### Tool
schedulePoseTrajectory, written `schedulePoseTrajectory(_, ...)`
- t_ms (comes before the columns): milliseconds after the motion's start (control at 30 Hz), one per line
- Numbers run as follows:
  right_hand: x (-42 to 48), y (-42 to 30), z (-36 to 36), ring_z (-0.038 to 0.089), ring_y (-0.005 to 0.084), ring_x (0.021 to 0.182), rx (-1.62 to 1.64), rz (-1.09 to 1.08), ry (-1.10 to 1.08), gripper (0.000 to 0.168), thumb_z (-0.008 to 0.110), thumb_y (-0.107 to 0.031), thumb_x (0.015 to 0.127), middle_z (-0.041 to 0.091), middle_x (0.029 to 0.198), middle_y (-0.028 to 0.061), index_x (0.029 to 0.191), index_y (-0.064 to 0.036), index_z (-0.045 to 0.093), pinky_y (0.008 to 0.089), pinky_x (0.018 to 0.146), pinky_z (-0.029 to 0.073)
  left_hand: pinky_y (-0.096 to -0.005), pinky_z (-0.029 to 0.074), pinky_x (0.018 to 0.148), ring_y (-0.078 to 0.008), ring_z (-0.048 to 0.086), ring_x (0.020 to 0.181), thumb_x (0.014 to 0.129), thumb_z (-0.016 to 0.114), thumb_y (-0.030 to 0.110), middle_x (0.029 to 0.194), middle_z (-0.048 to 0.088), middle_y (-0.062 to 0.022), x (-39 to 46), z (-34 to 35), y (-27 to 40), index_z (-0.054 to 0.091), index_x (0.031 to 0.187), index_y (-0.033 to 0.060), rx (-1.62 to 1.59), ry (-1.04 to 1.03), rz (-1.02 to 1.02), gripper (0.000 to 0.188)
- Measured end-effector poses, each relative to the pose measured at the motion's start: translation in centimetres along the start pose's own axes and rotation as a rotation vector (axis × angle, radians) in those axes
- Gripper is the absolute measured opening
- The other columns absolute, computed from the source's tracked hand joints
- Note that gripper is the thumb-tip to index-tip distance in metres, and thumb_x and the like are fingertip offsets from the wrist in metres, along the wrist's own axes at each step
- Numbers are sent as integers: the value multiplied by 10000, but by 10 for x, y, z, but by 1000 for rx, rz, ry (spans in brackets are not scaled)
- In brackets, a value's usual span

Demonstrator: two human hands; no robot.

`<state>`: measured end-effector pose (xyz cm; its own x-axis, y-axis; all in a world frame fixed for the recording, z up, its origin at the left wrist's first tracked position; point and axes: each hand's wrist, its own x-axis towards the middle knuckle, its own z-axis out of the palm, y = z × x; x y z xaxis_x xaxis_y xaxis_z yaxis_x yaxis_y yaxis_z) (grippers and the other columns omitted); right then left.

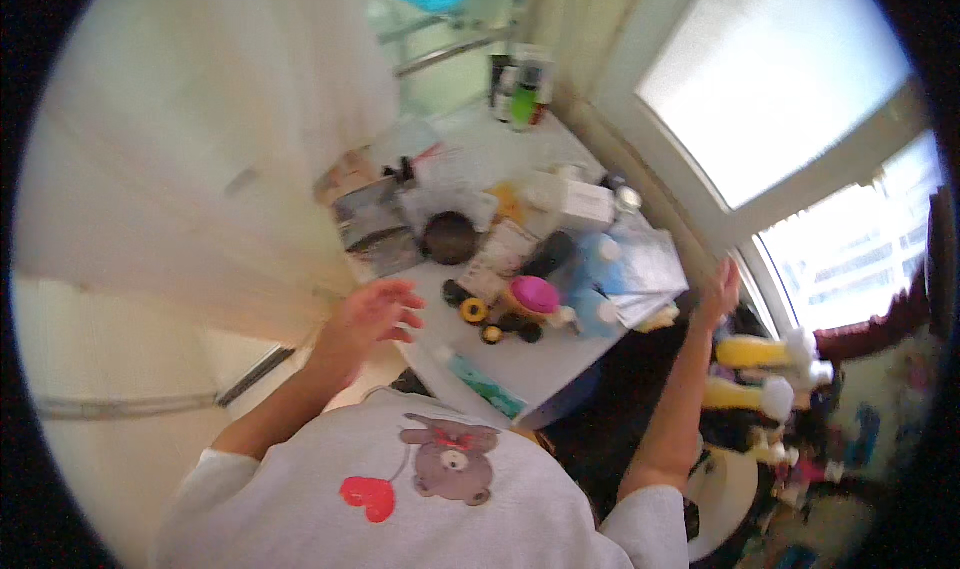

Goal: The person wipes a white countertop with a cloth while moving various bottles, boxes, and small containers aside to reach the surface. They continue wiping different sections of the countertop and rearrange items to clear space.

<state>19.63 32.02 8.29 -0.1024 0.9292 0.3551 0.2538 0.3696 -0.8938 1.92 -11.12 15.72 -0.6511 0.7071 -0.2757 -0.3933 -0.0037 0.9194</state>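
Observation:
My left hand (375,317) hovers by the left edge of a cluttered white table (431,299), fingers apart and nothing in them. Out to the right, my right hand (721,291) is raised near the window frame with nothing visible in it; its fingers look extended but are blurred. A green toothpaste-like box (484,385) lies at the table's near corner. Behind it stand a jar with a magenta lid (534,295) and small round black-and-yellow items (474,311). Two blue bottles (598,312) with white caps are at the right, beside silvery flat packets (649,272).
A dark round object (450,237) and a white box (587,204) sit mid-table. Several bottles, one green (523,105), stand at the back corner. Yellow bottles (750,351) with white caps are at far right, below the window (780,81). A pale curtain (187,156) hangs at left.

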Motion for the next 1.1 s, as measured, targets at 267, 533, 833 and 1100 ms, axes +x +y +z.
schedulePoseTrajectory(267,-20,-153,56,563,178,796,65,-279,-355,251,503,-200,761,592,864,113,935,-27,556,276,706,432,-265,434,642,-146,520,784,826,442,243,926,516,-71,18,-19,47,443,1047,35,204,113,257,304)
schedulePoseTrajectory(533,-71,-204,122,553,274,796,99,-354,-689,271,524,-140,701,574,862,162,959,-63,556,341,709,431,-268,437,664,-148,530,774,816,448,194,948,527,-74,55,-45,92,440,1052,32,262,142,378,286)
schedulePoseTrajectory(833,-56,-186,224,506,341,874,-545,-256,-983,302,549,-191,676,540,904,218,936,-36,555,377,783,390,-282,428,702,-158,520,821,797,470,166,945,528,-82,133,-64,114,439,1050,29,266,-116,386,289)
schedulePoseTrajectory(1100,-36,-136,286,445,309,1016,-614,-172,-787,689,649,-310,608,443,1110,209,1159,-17,355,351,840,359,-281,431,701,-140,527,793,727,562,152,960,535,-57,224,-48,79,483,1012,40,519,-116,413,316)
